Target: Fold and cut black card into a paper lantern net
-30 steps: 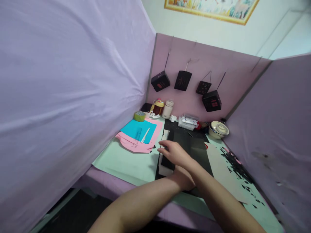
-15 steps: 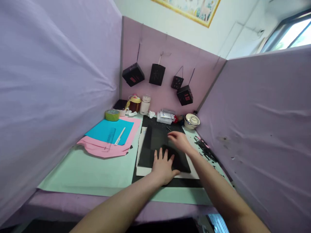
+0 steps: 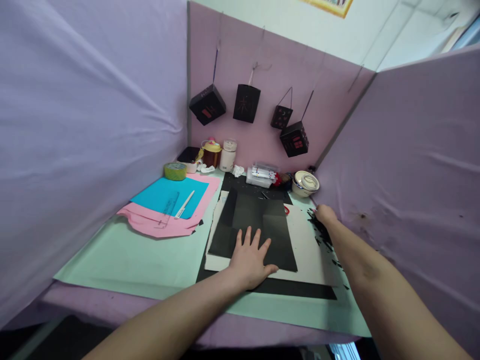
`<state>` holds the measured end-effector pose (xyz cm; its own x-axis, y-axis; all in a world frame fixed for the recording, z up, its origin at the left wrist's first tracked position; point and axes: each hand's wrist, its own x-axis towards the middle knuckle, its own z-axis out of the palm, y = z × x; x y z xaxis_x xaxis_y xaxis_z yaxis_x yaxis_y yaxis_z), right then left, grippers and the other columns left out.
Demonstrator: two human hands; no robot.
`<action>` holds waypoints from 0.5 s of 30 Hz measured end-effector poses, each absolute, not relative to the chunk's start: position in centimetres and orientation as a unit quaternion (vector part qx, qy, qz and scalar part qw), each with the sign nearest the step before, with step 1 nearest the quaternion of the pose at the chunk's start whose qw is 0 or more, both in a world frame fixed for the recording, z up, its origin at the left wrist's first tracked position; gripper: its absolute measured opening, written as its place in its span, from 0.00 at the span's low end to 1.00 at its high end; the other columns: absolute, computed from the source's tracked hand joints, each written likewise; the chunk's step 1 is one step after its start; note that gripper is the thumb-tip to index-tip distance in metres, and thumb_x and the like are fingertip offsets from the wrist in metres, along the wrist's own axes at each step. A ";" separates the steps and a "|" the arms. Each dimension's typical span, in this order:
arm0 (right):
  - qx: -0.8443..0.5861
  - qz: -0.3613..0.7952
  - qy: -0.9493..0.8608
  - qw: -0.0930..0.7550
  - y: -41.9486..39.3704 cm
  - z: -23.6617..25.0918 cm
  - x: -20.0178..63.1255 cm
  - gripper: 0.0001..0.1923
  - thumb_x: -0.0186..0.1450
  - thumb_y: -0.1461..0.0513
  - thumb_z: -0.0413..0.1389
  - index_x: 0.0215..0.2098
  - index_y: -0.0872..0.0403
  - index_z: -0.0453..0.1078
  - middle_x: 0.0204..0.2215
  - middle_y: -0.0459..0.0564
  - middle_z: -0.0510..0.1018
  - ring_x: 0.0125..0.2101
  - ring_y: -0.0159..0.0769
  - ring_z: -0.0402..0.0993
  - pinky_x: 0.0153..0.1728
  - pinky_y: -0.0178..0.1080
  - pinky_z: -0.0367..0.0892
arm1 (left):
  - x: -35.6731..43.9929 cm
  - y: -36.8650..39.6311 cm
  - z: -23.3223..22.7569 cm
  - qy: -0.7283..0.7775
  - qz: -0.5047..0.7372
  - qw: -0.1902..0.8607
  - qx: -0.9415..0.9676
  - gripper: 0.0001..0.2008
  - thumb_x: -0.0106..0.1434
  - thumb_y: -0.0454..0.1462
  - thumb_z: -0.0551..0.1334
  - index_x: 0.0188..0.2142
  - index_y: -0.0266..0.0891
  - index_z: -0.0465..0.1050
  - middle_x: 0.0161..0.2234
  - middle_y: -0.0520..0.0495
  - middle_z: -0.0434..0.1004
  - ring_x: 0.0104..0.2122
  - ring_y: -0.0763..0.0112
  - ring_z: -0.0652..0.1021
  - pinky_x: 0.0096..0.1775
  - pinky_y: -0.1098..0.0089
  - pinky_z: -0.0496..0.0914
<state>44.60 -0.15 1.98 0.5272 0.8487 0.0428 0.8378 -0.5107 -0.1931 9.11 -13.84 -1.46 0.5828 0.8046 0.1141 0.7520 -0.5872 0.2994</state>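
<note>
Left hand pins black sheet; right hand has moved off to the scraps.

Left hand (image 3: 250,259) lies flat, fingers spread, on the folded black paper (image 3: 258,227) atop the white sheet (image 3: 311,250). Right hand (image 3: 325,215), over the paper half a second ago, now sits by the black scraps (image 3: 325,237); grip not discernible. Smoothing looks paused.

A folded, matt black paper sheet (image 3: 258,225) lies on smooth white card (image 3: 307,250) over a pale green paper mat (image 3: 142,255); creased lilac cloth walls (image 3: 86,120) look soft.
</note>
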 end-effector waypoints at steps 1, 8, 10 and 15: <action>-0.868 0.029 -0.483 0.113 0.1 1.8 44.7 0.13 0.64 0.57 0.56 0.40 0.59 0.71 0.41 0.56 0.76 0.42 0.40 0.73 0.43 0.44 0.66 | 9.1 -13.8 -1.5 0.439 0.119 0.111 0.883 0.41 0.59 0.64 0.44 0.64 0.46 0.54 0.67 0.38 0.46 0.65 0.42 0.44 0.60 0.41 0.38; -0.819 0.018 -0.472 0.327 0.8 4.0 45.3 0.17 0.60 0.59 0.57 0.44 0.62 0.73 0.41 0.64 0.77 0.42 0.45 0.72 0.39 0.40 0.63 | 9.0 -13.7 -1.6 0.438 0.117 0.113 0.884 0.40 0.60 0.64 0.45 0.64 0.46 0.54 0.67 0.39 0.46 0.65 0.42 0.44 0.60 0.41 0.37; -0.787 0.025 -0.464 0.406 0.6 5.1 45.3 0.18 0.58 0.60 0.57 0.45 0.61 0.72 0.41 0.61 0.77 0.37 0.40 0.73 0.34 0.37 0.64 | 9.0 -13.7 -1.7 0.437 0.118 0.111 0.885 0.40 0.59 0.64 0.46 0.64 0.46 0.54 0.67 0.39 0.46 0.65 0.41 0.44 0.60 0.41 0.37; -0.686 0.108 -0.424 0.581 -0.9 7.2 44.1 0.19 0.51 0.56 0.62 0.38 0.58 0.71 0.27 0.47 0.75 0.19 0.27 0.65 0.20 0.32 0.61 | 9.0 -13.7 -1.6 0.434 0.121 0.118 0.885 0.40 0.60 0.63 0.46 0.64 0.46 0.55 0.67 0.37 0.46 0.65 0.41 0.43 0.60 0.41 0.37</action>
